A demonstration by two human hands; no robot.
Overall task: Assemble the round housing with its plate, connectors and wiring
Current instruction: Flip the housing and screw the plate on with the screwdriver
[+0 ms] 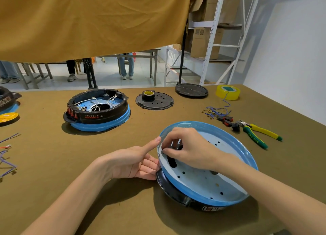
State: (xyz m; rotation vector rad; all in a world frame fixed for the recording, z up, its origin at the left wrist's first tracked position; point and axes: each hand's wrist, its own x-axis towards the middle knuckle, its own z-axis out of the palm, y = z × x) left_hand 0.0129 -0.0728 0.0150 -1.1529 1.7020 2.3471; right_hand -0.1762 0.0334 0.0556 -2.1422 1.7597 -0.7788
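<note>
The tilted housing point(178, 189) is black, and its plate point(208, 178) is pale blue with a brighter blue rim and scattered dark holes. The pliers point(255, 131) have yellow-and-green handles, the tape roll point(228, 92) is translucent yellow, and the table cover point(105, 164) is plain olive-brown.

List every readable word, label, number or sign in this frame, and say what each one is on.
Pliers: embossed lettering on the green handle, too blurred to read.
Far housing: red and white label on its black side, upside down, unreadable.
Near housing: label at its lower black edge, too small.
Boxes on the shelf: printed marks, unreadable.
Yellow disc at left: orange mark, blurred.
</note>
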